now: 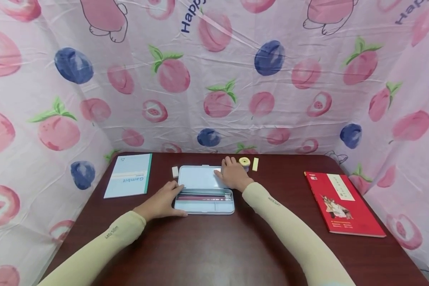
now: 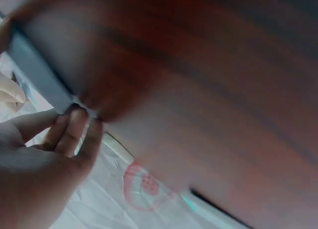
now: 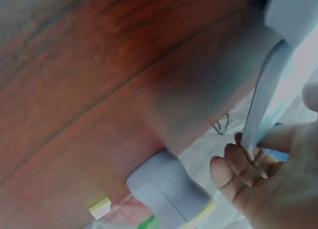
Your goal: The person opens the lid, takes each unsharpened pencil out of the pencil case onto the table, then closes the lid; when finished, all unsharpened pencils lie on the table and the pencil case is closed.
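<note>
A pale blue pencil case point(image 1: 194, 207) lies open near the back of the table, its lid point(image 1: 197, 177) raised behind the tray. Several pencils point(image 1: 203, 198) lie in the rear part of the tray. My left hand point(image 1: 161, 201) grips the tray's left end, thumb at the front corner and fingers farther back; in the left wrist view its fingertips meet the case's edge. At the lid's right side, my right hand point(image 1: 234, 175) pinches the edge, thumb on the inner face and fingers behind. The right wrist view also shows the lid edge point(image 3: 263, 102) between thumb and fingers.
A white eraser point(image 1: 175, 172) sits left of the lid. Beyond the right hand are a tape dispenser point(image 1: 244, 162) and a small yellow block point(image 1: 255, 164). A light blue notebook point(image 1: 128, 182) lies at left, a red book point(image 1: 337, 198) at right. Fruit-patterned cloth hangs behind the table.
</note>
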Demonstrator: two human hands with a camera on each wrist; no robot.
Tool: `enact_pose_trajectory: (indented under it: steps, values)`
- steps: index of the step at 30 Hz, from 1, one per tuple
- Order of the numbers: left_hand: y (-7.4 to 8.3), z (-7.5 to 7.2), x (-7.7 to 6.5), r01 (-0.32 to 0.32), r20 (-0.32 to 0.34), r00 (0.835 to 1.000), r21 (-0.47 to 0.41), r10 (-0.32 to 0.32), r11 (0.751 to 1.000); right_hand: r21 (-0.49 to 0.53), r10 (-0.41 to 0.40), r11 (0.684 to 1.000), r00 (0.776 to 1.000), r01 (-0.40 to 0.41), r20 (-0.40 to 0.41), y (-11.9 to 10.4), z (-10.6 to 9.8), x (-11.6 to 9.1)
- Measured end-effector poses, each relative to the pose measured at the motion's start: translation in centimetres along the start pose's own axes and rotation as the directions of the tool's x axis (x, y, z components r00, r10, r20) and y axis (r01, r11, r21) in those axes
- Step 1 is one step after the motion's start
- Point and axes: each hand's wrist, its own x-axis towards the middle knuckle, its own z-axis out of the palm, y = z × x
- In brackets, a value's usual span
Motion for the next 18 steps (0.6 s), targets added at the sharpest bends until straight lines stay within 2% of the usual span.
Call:
enact_pose_trajectory:
  steps: [3, 6, 10, 12, 15, 18]
  values:
    - [0.4, -0.3, 0.0, -0.005, 0.013, 1.0, 0.028, 0.005, 1.0, 0.049, -0.012, 0.999, 0.998, 0.015, -0.059, -0.2, -0.4, -0.9]
    - [0.8, -0.5, 0.0, -0.006, 0.026, 1.0, 0.042, 0.005, 0.999, 0.085, -0.033, 0.995, 0.985, 0.048, -0.169, -0.4, -0.8, -2.0]
    - [1.2, -0.8, -0.1, -0.002, 0.04, 0.999, 0.065, 0.0, 0.998, 0.105, -0.086, 0.986, 0.937, 0.129, -0.338, -0.6, -1.0, -3.8]
    - [1.4, -1.0, -0.1, 0.0, 0.044, 0.999, 0.075, -0.003, 0.997, 0.12, -0.11, 0.979, 0.92, 0.167, -0.377, -0.7, -1.1, -4.8]
    - [1.6, -1.1, -0.1, 0.002, 0.048, 0.999, 0.079, -0.006, 0.997, 0.164, -0.13, 0.966, 0.924, 0.2, -0.36, -0.6, -1.2, -6.2]
    - [1.8, -1.2, 0.0, 0.013, 0.049, 0.999, 0.076, -0.017, 0.997, 0.231, -0.143, 0.949, 0.944, 0.217, -0.299, -0.4, -1.3, -7.3]
